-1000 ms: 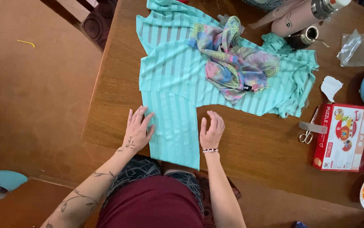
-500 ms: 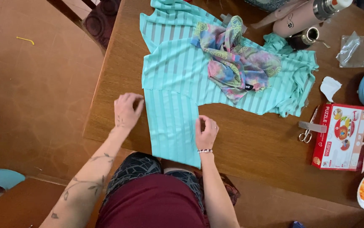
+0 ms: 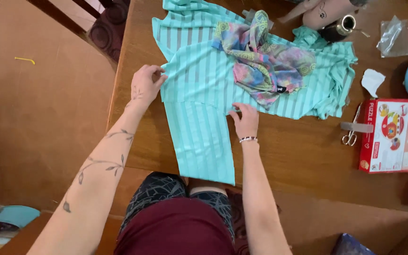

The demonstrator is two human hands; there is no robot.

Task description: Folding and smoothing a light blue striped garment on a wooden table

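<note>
Two hands: left (image 3: 146, 85) pinches one striped garment (image 3: 204, 94); right (image 3: 245, 120) presses flat.

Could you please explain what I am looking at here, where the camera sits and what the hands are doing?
There is no machine here: a person wears a camera on the head, so the view looks down at their own two arms and a brown wooden table. Spread across it lies a turquoise striped fabric garment, one end hanging over the near edge. The left hand pinches the garment's left edge; the right hand rests on its other edge, fingers flat. A crumpled pastel patterned cloth lies on top. To the right sit metal scissors, a red cardboard puzzle box, a crumpled white tissue and a clear plastic bag.
</note>
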